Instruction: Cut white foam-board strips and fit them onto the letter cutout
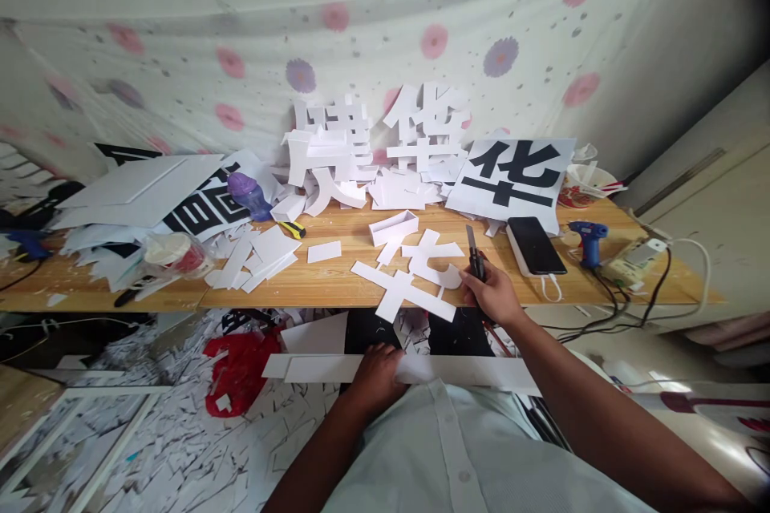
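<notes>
My right hand (496,293) is closed around a black utility knife (475,255) at the table's front edge, its blade out and pointing away from me. Just left of it lies a cut-out white board character (415,290), partly over the edge. Across my lap rest long white foam board strips (469,369), one overlapping another. My left hand (378,373) is closed over these strips, with its fingertips curled at the far edge. Behind the cut-out sits a small open white box shape (393,228). A small white rectangle (324,252) lies flat to its left.
Raised white characters (427,124) lean against the curtain. A printed character sheet (511,176), phone (535,245) and blue glue gun (589,240) are at right. A yellow cutter (293,230), purple-capped bottle (249,194) and board sheets (138,184) are at left. Scraps cover the floor around a red bag (237,373).
</notes>
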Demonstrator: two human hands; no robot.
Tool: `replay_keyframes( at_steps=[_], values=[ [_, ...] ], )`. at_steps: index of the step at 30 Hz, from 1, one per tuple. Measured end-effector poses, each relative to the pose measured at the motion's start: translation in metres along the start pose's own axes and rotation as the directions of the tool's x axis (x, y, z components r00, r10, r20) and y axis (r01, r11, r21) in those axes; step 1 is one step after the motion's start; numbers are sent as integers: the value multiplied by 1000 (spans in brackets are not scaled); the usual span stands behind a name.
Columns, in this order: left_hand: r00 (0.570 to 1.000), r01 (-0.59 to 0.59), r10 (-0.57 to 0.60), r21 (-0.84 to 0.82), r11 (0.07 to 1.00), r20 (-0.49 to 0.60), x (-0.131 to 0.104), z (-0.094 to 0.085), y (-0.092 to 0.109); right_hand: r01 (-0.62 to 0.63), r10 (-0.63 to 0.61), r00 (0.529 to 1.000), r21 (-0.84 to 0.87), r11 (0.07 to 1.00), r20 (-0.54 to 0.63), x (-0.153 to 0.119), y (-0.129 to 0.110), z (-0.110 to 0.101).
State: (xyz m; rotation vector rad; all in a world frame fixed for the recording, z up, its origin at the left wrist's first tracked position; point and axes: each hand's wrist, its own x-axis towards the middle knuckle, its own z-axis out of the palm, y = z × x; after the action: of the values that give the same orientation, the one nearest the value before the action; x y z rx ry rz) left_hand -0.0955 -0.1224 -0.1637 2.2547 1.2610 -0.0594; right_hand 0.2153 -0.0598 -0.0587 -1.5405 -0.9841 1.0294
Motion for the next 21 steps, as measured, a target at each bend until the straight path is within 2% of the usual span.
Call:
replay_keyframes(
  at_steps=[5, 12, 14, 16, 18, 19, 21],
  values=[
    [999, 16, -16, -12, 1000, 28, -1, -8, -1, 3, -3, 1000, 38, 999, 1, 0, 7, -1],
    [998, 36, -36, 1, 999, 59, -1, -7, -11, 12, -12, 1000, 38, 999, 20, 0, 13, -3],
    [999, 13, -12, -27, 1000, 31, -2, -9, -13, 20, -20, 1000, 48, 999, 19, 0, 15, -3],
    [998, -27, 22, -89, 996, -60, -7, -13, -14, 28, -29, 999, 55, 998, 21, 0, 18, -4],
    [972, -82, 43, -161, 984, -231, -15, -20, -14, 28, -30, 999, 64, 998, 29, 0, 20, -5],
    [938, -113, 44, -182, 977, -343, -20, -25, -12, 25, -28, 999, 66, 997, 37, 0, 20, -5],
    [819, -163, 38, -169, 972, -573, -27, -36, -7, 19, -22, 998, 58, 998, 52, 0, 19, -6]
  ],
)
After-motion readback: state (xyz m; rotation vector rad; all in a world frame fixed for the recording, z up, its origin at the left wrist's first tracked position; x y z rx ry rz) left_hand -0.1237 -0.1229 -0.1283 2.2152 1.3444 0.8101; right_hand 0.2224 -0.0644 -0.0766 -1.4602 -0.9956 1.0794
